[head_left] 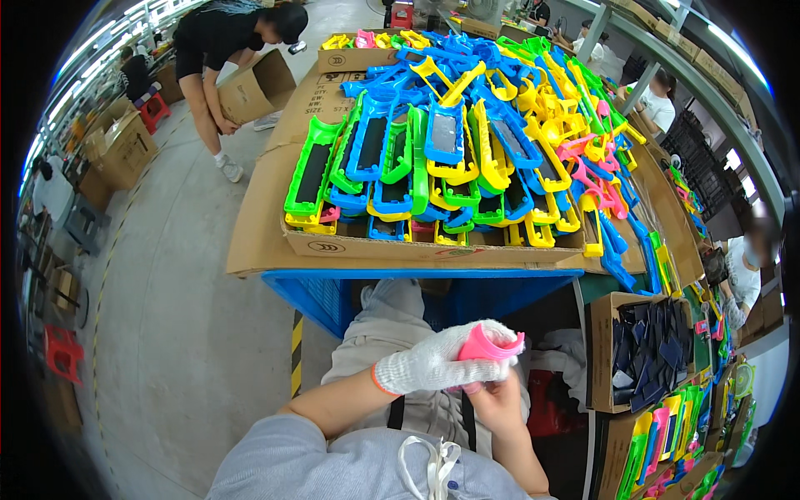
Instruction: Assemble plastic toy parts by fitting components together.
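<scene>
in the head view, the left hand [433,360] wears a white knit glove and is wrapped tight around a pink plastic piece [490,343]. the bare right hand [493,398] sits just under it, touching the pink piece, but its grip is hidden, so i cannot tell. both are over the lap, below the cardboard tray [417,248] full of bright plastic frames [450,158].

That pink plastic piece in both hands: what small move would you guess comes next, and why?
Probably lifting it forward onto the stacked frames. The pink plastic piece sits in the grip of the gloved left hand, with the bare right hand under it. Finished-looking coloured frames fill the cardboard tray straight ahead. That is only a guess; the piece is half hidden.
</scene>
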Demonstrator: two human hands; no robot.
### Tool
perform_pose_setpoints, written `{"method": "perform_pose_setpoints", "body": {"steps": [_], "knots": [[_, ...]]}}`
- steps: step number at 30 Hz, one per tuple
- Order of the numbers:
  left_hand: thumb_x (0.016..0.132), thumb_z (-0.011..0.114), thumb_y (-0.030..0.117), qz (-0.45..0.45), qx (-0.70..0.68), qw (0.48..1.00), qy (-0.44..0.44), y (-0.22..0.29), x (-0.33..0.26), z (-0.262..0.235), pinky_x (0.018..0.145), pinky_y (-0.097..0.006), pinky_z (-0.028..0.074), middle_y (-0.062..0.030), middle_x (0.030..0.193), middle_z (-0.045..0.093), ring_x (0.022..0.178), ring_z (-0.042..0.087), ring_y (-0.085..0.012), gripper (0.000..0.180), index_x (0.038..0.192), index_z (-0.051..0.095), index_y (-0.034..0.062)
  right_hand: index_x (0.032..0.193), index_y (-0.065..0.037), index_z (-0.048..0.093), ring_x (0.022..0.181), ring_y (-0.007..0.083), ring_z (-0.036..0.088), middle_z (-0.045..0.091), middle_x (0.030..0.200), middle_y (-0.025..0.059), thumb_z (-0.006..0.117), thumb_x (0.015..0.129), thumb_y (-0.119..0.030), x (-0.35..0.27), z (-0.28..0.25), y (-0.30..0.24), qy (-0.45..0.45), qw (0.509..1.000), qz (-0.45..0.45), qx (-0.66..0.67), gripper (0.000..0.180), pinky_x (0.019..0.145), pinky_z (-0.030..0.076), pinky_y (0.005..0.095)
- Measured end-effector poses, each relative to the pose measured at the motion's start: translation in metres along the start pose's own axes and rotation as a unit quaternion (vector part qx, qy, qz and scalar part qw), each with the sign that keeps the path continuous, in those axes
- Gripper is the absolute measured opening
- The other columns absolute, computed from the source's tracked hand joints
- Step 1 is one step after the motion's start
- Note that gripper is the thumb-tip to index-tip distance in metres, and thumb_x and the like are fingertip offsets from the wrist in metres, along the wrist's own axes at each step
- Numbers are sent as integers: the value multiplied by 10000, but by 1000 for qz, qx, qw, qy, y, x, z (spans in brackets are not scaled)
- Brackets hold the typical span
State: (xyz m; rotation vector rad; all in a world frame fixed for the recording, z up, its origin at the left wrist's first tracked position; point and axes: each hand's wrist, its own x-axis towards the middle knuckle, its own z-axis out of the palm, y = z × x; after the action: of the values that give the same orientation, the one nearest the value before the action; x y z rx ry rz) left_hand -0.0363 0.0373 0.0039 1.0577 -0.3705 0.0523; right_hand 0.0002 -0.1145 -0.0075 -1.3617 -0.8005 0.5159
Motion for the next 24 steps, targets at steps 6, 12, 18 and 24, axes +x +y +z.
{"method": "perform_pose_setpoints", "body": {"steps": [6,12,18,24], "knots": [[867,632,205,-39,39,997,55,16,-4,7,815,-240,423,-22,969,542,911,507,-87,378,1157,490,11,1008,6,580,824,132,589,623,914,63,629,830,-73,1,5,-4,-14,999,39,-4,201,727,485,290],[844,638,176,21,-51,997,48,32,2,-2,800,-260,430,-38,936,540,879,513,-107,388,1161,496,2,1037,-19,583,667,168,542,602,828,88,681,796,-145,8,0,-5,-54,983,20,-175,289,613,441,293],[820,657,158,61,-15,996,57,35,3,-1,695,-256,456,-42,899,551,775,536,-113,388,1143,512,-1,1005,-17,603,801,156,584,625,911,71,680,788,-128,25,3,-15,-44,979,0,-197,256,721,457,298],[763,711,426,51,42,975,212,39,5,5,638,-283,471,-60,772,557,706,570,-152,569,1070,489,2,1058,-11,579,720,228,546,600,858,122,696,773,-136,37,-1,-15,-61,987,52,-139,332,671,441,302]]}}
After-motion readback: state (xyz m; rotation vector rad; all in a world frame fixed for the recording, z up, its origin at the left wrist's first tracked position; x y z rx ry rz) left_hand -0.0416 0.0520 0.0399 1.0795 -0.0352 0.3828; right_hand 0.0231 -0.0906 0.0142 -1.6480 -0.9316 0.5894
